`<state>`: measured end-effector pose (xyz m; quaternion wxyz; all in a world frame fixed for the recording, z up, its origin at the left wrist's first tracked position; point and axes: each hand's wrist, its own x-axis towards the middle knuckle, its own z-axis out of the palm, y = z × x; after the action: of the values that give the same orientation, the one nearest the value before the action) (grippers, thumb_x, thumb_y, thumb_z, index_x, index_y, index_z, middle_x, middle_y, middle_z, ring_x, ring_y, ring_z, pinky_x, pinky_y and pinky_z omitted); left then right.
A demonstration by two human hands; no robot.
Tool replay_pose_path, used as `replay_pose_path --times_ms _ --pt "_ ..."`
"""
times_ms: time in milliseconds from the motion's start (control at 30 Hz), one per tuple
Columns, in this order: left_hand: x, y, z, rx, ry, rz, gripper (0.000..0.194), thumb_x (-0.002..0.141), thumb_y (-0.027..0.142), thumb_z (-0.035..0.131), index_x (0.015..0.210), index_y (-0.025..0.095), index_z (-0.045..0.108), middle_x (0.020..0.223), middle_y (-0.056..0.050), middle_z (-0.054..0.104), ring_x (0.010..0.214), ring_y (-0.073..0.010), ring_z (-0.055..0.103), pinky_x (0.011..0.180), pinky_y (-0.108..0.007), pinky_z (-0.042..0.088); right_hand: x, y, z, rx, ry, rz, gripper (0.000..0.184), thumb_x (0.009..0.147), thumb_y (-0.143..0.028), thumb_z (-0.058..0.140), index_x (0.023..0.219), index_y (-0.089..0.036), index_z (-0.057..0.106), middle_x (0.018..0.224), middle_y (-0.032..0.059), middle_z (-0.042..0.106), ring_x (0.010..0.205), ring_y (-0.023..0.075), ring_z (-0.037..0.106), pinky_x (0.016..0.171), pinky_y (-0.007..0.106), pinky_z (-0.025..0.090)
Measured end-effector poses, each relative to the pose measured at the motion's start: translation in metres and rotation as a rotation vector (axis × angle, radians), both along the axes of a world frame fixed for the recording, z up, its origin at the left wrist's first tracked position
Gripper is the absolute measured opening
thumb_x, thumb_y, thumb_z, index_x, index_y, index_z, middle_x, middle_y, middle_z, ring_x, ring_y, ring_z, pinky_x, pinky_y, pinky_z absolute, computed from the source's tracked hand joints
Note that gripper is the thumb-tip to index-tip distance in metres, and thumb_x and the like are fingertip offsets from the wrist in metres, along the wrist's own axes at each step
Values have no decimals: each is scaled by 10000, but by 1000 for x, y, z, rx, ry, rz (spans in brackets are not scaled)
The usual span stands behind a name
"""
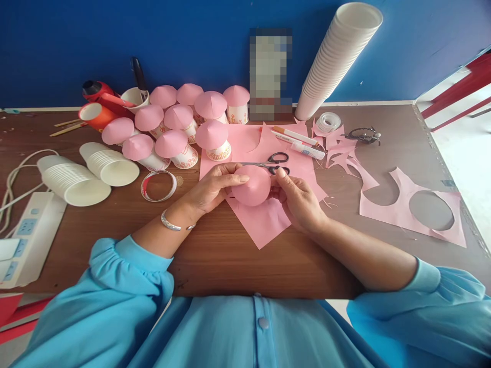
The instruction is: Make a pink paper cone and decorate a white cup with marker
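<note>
Between my two hands is a small pink paper cone point(251, 190). My left hand point(218, 186) pinches its left edge, thumb on top. My right hand point(299, 199) grips the right edge, thumb raised and fingers curled underneath. Just behind the cone lie black-handled scissors point(276, 164), partly covered by my left hand and the cone. Beneath are pink paper sheets point(261, 232). Behind my left hand stand several decorated paper cups with pink cone tops, the nearest cone-topped cup point(213, 138) close to the sheets.
Paper cup stacks point(72, 181) and a power strip point(32, 240) lie left, near a tape roll point(158, 185). A tall cup stack point(337, 56) leans on the blue wall. Markers point(297, 142), clear tape point(329, 122) and cut pink scraps point(395, 204) lie right. A red glue gun point(103, 94) stands at back left.
</note>
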<state>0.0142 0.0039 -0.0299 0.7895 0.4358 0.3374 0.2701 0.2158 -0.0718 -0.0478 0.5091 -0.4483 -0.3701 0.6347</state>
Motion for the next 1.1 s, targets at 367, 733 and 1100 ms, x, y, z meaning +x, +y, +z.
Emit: replay_pose_path --times_ms 367,733,1100 --pt "-1 0 -2 4 -3 7 278 728 381 898 883 168 810 894 -59 813 840 -205 719 779 -305 548 1 0 0 -8 -49 -2 499 863 -674 780 688 -215 689 659 -28 554 668 132 495 676 297 439" --pt "3 9 -15 -112 -109 115 585 928 680 645 1016 130 820 1016 -175 833 1059 -311 780 883 -400 635 6 10 4 -43 70 -149 491 727 -650 885 750 -221 646 701 -27 538 660 139 548 625 303 541" --pt "3 6 -11 -114 -135 210 400 965 438 628 1144 125 801 1230 -172 806 1203 -299 744 1027 -418 604 12 14 1 -49 60 -124 492 761 -660 855 734 -230 618 658 -24 556 613 149 576 608 312 543"
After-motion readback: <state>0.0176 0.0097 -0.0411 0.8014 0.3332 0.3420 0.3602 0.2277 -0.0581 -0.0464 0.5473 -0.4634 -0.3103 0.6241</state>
